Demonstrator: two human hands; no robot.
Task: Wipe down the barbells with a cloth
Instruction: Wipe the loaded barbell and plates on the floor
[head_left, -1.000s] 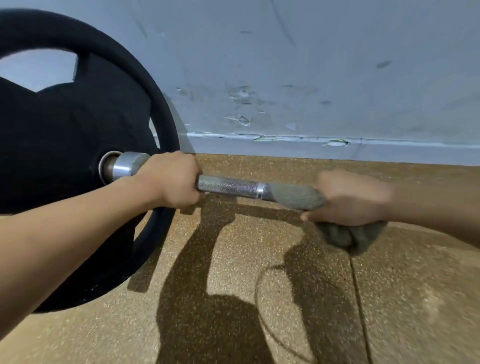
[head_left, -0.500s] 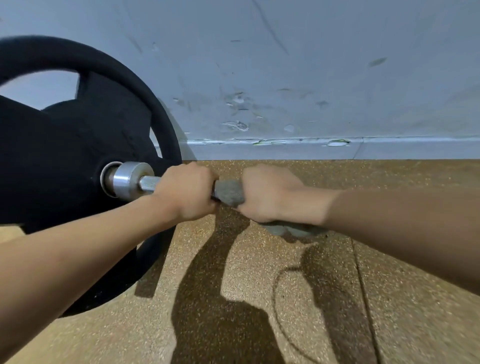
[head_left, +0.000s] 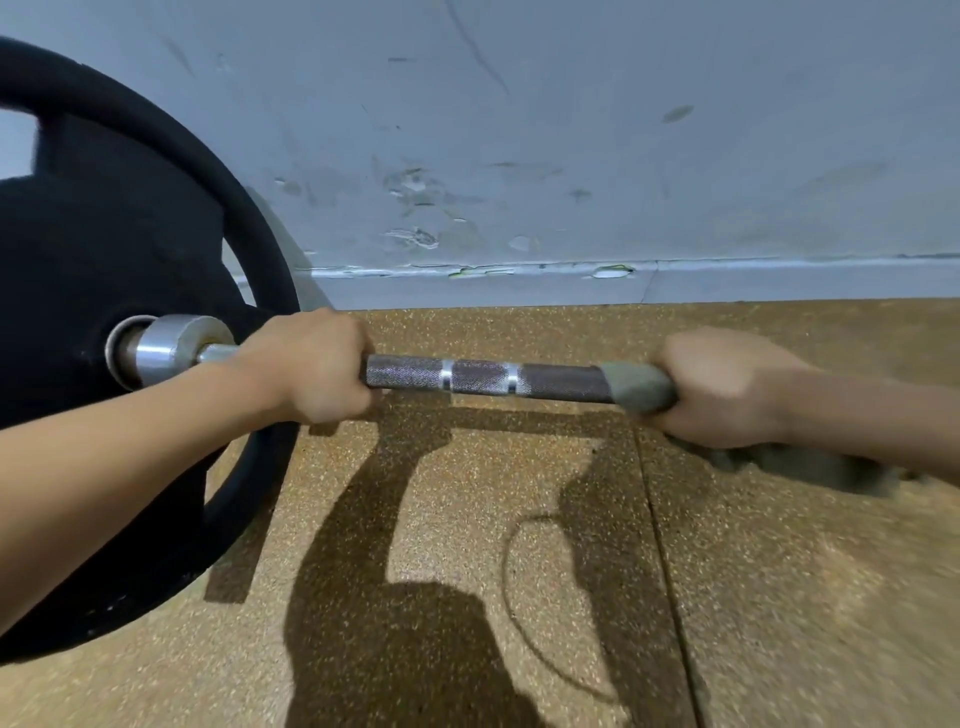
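A knurled steel barbell (head_left: 483, 376) runs left to right across the middle of the view, held above the floor. A large black weight plate (head_left: 93, 291) sits on its left end behind a shiny collar (head_left: 171, 351). My left hand (head_left: 311, 364) grips the bar just right of the collar. My right hand (head_left: 722, 387) grips a grey cloth (head_left: 636, 387) wrapped round the bar farther right. The cloth's loose end hangs below my right forearm. The bar beyond my right hand is hidden.
A speckled tan rubber floor (head_left: 779, 597) lies below, with a seam running down it. A scuffed grey wall (head_left: 519, 130) with a pale skirting strip rises close behind the bar. Shadows of my arms fall on the floor.
My right hand has slid the cloth to the right along the bar, away from my left hand, baring a long knurled stretch. My left hand has kept its grip.
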